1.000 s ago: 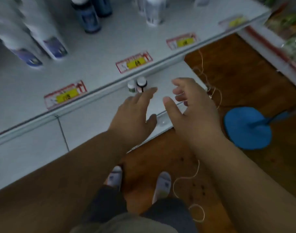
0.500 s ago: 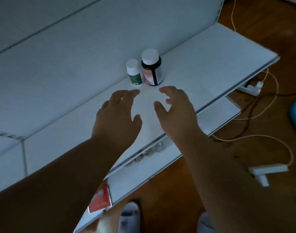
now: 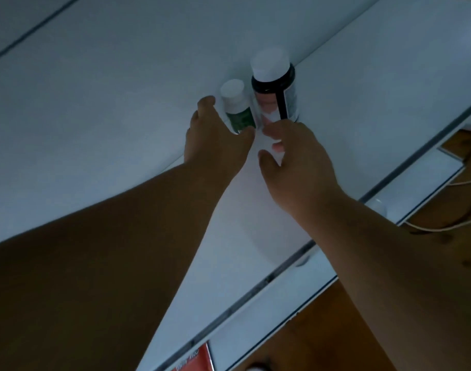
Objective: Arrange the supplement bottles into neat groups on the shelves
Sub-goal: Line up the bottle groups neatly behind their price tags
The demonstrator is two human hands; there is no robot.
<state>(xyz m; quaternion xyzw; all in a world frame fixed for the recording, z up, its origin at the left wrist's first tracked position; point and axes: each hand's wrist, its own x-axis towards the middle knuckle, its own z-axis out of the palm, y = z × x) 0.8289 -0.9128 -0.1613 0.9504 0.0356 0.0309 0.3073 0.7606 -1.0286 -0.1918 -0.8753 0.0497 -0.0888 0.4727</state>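
Your left hand (image 3: pixel 215 140) has its fingers curled round the base of the small green-labelled bottle (image 3: pixel 237 108), forefinger up its far side and thumb at the near foot, so it looks like a grip, though the dim light leaves the contact hard to confirm; your right hand (image 3: pixel 296 159) has its fingertips bent toward the foot of the taller dark bottle (image 3: pixel 276 89), touching or all but touching the label, thumb held apart below, and whether it has closed on the bottle you cannot tell from here; half a second ago both hands hovered spread and short of the pair, and now they have reached it, which I judge to mean the grasp is starting and the grouping itself is not yet done; the two bottles stand upright, side by side and touching or nearly so, toward the back of the white shelf (image 3: pixel 362 108); both are smooth cylinders with flat white screw caps, the small one pale plastic, the tall one glossy and dark with a pale pinkish label; the shelf is flat, matte and hard, edged by a dark rail (image 3: pixel 290 261); beyond lies warm wooden floor (image 3: pixel 309 341) with a thin pale cord (image 3: pixel 443 227).
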